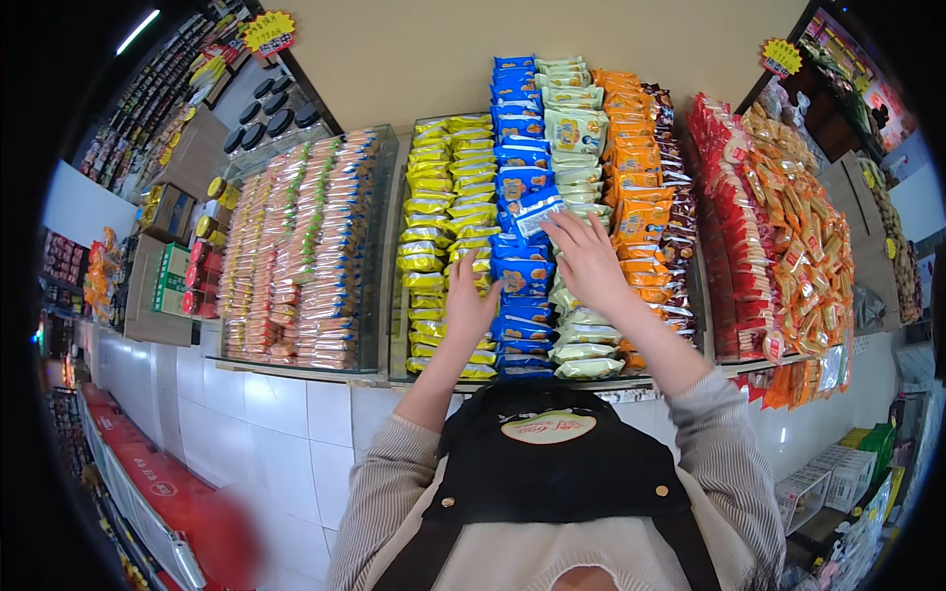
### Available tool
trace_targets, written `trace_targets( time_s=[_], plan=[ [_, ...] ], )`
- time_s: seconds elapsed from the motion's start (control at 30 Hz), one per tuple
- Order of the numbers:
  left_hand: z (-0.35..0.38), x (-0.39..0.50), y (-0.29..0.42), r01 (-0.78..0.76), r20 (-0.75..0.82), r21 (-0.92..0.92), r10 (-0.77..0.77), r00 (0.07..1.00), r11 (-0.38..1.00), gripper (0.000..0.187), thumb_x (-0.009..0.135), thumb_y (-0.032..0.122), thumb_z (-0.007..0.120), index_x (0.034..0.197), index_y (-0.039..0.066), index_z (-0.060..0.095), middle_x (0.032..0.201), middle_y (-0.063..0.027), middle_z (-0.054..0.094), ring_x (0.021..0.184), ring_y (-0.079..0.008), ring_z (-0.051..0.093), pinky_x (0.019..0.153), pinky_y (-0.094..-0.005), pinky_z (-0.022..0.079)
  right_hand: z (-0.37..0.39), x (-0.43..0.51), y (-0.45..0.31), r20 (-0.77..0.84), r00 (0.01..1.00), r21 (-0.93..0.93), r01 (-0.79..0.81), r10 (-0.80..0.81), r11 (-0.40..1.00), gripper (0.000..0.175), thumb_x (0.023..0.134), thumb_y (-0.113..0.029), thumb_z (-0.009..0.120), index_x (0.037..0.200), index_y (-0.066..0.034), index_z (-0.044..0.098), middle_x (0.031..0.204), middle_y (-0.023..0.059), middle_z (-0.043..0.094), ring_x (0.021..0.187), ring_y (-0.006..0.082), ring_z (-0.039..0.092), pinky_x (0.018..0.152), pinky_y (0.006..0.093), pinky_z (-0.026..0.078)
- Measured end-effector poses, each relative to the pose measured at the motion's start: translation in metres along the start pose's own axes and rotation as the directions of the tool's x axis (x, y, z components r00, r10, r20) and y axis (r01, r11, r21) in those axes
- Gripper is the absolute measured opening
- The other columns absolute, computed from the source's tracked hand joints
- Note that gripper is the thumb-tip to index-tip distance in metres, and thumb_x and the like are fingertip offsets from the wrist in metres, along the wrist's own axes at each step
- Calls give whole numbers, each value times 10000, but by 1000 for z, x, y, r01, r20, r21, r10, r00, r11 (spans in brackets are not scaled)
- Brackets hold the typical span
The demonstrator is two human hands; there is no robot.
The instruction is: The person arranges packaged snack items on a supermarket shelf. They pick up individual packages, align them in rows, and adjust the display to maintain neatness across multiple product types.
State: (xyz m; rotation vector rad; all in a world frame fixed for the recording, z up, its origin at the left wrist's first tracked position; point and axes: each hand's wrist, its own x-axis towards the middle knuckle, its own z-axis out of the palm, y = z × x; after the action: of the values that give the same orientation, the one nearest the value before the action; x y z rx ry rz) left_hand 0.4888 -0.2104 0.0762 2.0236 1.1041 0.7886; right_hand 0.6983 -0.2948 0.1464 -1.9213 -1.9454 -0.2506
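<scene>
My right hand [584,255] is on a blue snack packet [538,213] that lies tilted on top of the row of blue packets [522,277], its printed back side up. My left hand [471,295] rests over the border between the yellow packets [429,258] and the blue row, fingers apart, with nothing held in it. Right of the blue row stand pale green packets [576,133], then orange packets [641,221] and dark brown packets [676,199]. All these rows stand upright, packed closely in a glass-sided bin.
On the left, another glass bin [380,244] holds rows of clear-wrapped snacks. A bin of red and orange packets [794,251] stands on the right. Black-lidded jars [279,122] are behind the left bin. Yellow price signs [270,33] stand at the back. White tiled floor [277,451] lies below.
</scene>
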Motion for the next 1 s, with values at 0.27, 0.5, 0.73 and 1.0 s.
trace_targets(
  time_s=[0.27,0.5,0.73,1.0],
  plan=[
    [5,9,-4,32,24,17,-32,999,999,831,800,77,796,1497,97,345,1356,-154,460,991,-235,653,766,-342,553,17,78,31,172,980,100,80,-97,992,322,838,-190,716,1126,-59,652,1082,64,672,1078,258,618,1007,426,453],
    [5,13,-1,86,43,-19,-85,995,996,798,815,105,795,1481,77,356,1347,-152,485,979,-220,658,775,-347,550,-7,137,36,92,996,-83,30,-23,996,665,739,-316,832,1294,-85,548,1194,126,564,1132,318,534,996,459,424],
    [3,13,9,35,64,-35,-32,997,999,825,811,149,802,1495,93,343,1307,-166,488,939,-249,636,787,-376,543,20,172,47,400,909,-231,-21,115,973,1317,492,-615,882,1523,-54,284,1440,220,430,1347,383,419,1110,590,315],
    [18,22,0,-74,72,-73,79,994,995,693,869,208,749,1456,96,399,1285,-184,522,951,-367,627,806,-413,528,22,169,25,455,890,-163,51,29,985,1265,523,-573,882,1530,-114,268,1378,244,467,1274,421,487,1004,537,473]
  ],
)
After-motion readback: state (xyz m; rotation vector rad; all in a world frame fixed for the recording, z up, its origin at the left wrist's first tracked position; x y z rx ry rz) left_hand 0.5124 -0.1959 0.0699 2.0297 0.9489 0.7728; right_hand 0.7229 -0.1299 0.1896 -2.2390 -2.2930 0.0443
